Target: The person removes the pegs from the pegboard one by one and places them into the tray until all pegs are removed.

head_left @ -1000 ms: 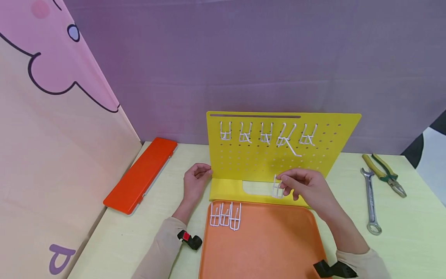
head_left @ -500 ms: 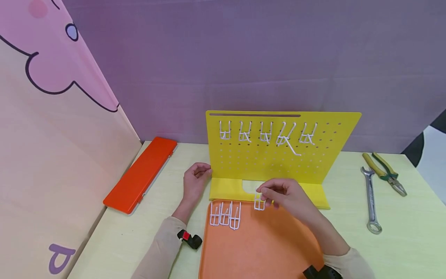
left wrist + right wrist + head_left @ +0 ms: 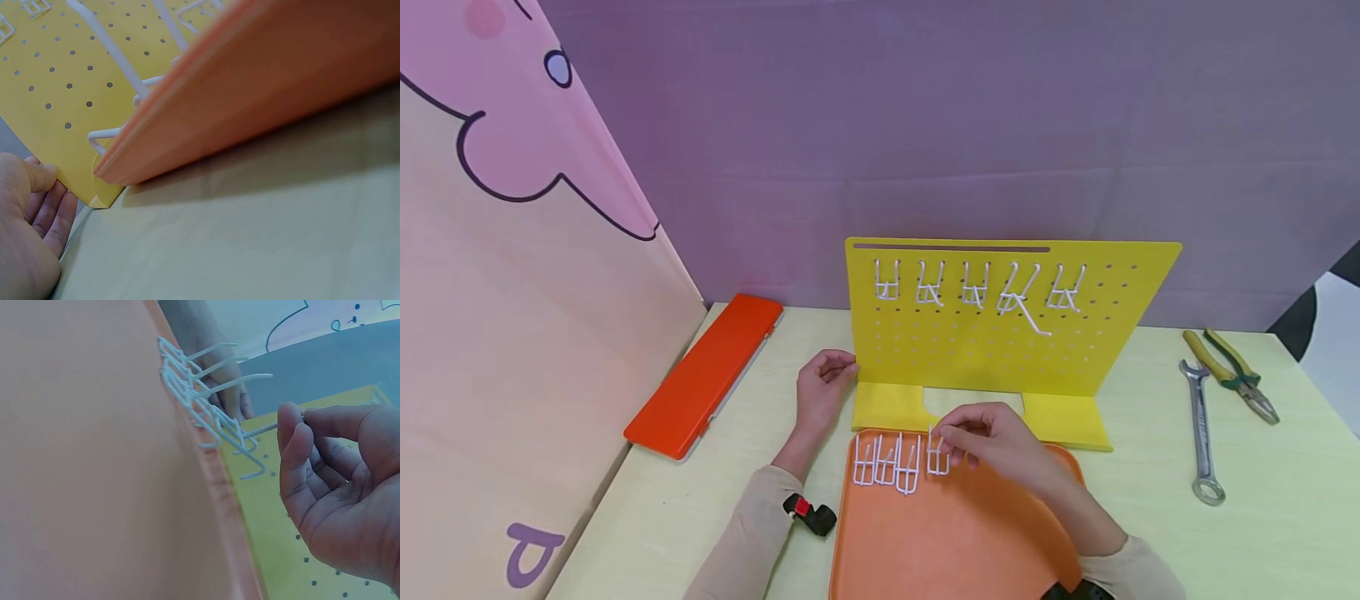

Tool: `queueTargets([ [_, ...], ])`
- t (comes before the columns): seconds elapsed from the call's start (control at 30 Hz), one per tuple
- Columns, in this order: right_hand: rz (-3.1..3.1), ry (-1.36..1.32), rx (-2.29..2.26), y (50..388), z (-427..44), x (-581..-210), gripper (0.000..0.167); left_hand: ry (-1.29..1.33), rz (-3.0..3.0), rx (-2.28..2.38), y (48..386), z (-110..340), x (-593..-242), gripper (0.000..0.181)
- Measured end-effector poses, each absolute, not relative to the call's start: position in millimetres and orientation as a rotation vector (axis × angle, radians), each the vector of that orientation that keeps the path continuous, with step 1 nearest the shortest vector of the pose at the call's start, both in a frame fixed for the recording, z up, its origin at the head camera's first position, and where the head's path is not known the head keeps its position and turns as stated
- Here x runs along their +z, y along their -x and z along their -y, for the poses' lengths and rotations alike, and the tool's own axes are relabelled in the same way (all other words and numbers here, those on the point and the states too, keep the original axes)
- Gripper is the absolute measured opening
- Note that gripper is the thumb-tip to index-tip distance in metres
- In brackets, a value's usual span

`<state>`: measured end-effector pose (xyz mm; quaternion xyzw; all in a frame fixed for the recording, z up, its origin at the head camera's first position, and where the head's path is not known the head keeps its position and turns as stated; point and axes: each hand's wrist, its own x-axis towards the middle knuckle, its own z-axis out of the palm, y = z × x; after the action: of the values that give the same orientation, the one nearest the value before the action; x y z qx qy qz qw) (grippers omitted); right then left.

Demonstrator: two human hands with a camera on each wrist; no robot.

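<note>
My right hand pinches the prong of a white wire pegboard hook between thumb and index finger, over the back of the orange tray. In the right wrist view, the pinched hook is beside the row of other hooks. Several white hooks lie side by side in the tray's back left corner. My left hand grips the lower left edge of the yellow pegboard, its thumb on the board in the left wrist view. Several hooks hang in a row along the board's top.
A red case lies on the table at the left. To the right are a wrench and pliers with green and yellow handles. The board's yellow base stands just behind the tray. A purple cloth hangs behind.
My right hand has moved left and toward me with the hook, from in front of the board's base to over the tray. My left hand has stayed at the board's edge.
</note>
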<state>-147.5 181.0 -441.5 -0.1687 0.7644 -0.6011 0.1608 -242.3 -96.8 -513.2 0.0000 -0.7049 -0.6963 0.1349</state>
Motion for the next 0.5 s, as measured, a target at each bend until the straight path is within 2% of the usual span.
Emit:
queueTargets([
  [0.5,-2.193,0.514,-1.656,149,-171,-461,0.018,0.007,2.028,-2.041,243,98,-514,0.008],
])
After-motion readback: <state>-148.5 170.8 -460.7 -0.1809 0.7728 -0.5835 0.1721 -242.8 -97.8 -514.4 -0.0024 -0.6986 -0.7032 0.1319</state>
